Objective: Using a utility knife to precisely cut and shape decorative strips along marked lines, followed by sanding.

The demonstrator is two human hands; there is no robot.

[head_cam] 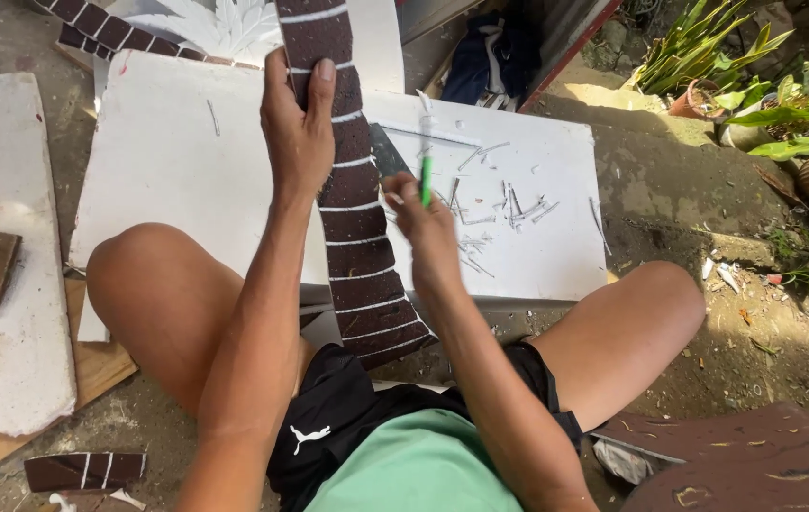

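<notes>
A big white foam board (186,171) lies on the ground across the upper middle of the frame, strewn at its right with thin white offcuts (509,209). Over it, from top centre down to the lap, runs a long brown strip with white cross-lines (352,218), its upper part clamped by the left hand (298,133), fingers wrapped around it. Just right of the strip, the right hand (423,223) has its fingers closed on a slim green-handled tool (426,175).

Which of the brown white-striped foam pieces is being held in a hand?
The long brown striped foam strip, gripped by the left hand; the short piece lies untouched on the ground.
</notes>
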